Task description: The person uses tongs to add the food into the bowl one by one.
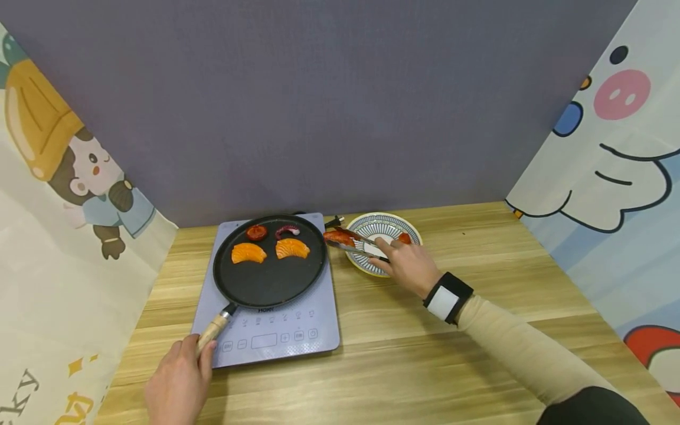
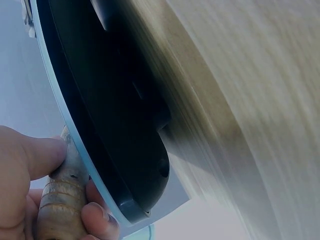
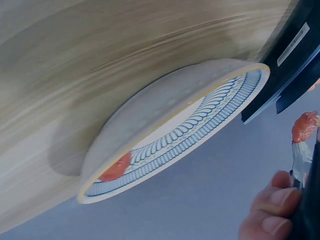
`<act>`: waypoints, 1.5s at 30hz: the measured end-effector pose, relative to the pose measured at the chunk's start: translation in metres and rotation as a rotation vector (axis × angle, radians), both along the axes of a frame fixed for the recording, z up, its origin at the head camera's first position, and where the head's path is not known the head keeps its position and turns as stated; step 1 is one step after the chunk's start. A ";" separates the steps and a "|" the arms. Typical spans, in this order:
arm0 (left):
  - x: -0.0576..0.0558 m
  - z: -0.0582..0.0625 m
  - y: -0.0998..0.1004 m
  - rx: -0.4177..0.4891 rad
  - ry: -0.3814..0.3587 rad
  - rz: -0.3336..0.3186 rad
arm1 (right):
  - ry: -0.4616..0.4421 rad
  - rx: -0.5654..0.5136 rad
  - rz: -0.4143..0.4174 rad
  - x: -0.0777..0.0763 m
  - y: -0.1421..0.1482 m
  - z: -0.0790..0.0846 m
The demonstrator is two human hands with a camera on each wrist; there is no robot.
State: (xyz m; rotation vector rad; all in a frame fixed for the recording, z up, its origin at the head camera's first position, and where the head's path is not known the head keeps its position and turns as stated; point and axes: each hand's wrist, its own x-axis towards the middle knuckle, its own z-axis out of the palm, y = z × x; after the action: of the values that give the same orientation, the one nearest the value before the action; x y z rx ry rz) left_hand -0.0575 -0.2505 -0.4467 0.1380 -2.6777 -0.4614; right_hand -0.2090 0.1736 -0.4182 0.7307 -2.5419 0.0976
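My left hand (image 1: 177,381) grips the wooden handle (image 1: 212,332) of a black flat pan (image 1: 265,286). In the left wrist view, thumb and fingers wrap that handle (image 2: 62,207). Two orange salmon slices (image 1: 248,252), a round dark-red slice (image 1: 257,232) and a purplish octopus tentacle (image 1: 287,230) lie in the pan. My right hand (image 1: 411,268) holds tongs (image 1: 353,251), which pinch a glossy reddish piece of food (image 1: 338,237) between plate and pan. Below them stands a patterned plate (image 1: 366,268) with another reddish piece (image 3: 117,169) inside.
Under the pan sits a pale induction cooker (image 1: 265,348) with touch controls. A black plug (image 1: 335,222) lies between cooker and plate. The wooden table (image 1: 425,366) meets a grey panel (image 1: 340,106) at the back, with printed curtains (image 1: 600,171) at the sides.
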 end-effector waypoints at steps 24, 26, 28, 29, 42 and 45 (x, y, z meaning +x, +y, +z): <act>-0.001 -0.003 -0.001 0.000 0.010 -0.007 | -0.007 -0.007 0.104 0.004 -0.056 -0.003; -0.001 -0.003 -0.002 0.000 0.008 -0.004 | -0.006 -0.010 0.105 0.005 -0.059 -0.004; -0.001 -0.003 -0.002 -0.001 0.010 -0.004 | -0.008 -0.008 0.099 0.005 -0.061 -0.005; -0.001 -0.003 -0.002 -0.001 0.014 -0.005 | -0.014 -0.011 0.099 0.005 -0.063 -0.005; -0.001 -0.002 -0.002 -0.001 0.016 -0.004 | -0.071 -0.011 0.157 0.009 -0.082 -0.002; -0.002 -0.001 -0.001 -0.003 0.014 -0.007 | -0.079 -0.001 0.174 0.009 -0.086 -0.003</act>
State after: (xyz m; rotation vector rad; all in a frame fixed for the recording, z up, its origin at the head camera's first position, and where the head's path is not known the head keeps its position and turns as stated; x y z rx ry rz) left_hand -0.0591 -0.2520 -0.4482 0.1240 -2.6656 -0.4589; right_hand -0.2003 0.0873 -0.4208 0.9647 -2.5469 0.1899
